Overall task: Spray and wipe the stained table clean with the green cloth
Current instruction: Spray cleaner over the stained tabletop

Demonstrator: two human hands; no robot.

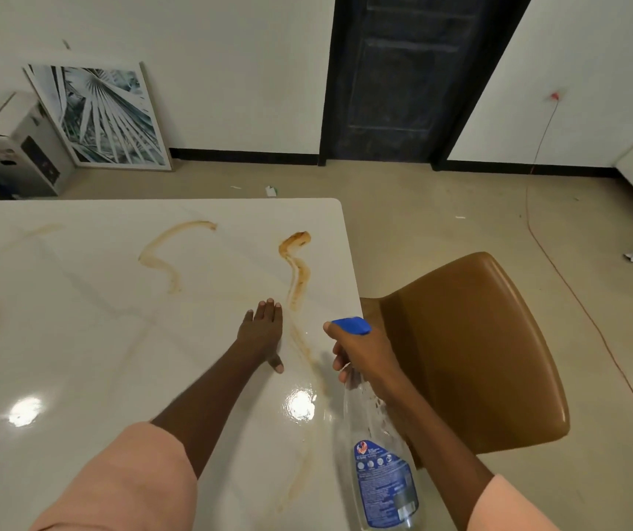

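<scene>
At five o'clock my right hand is gripping the neck of the clear spray bottle, fingers curled under its blue trigger head. Just left, my left hand is pressing flat, fingers straight, on the white table. Toward twelve o'clock, brown stains are streaking the tabletop.

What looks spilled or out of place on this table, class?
Brown stains streak the white table beside the left hand. The right hand holds the spray bottle, but no green cloth is in view.
</scene>
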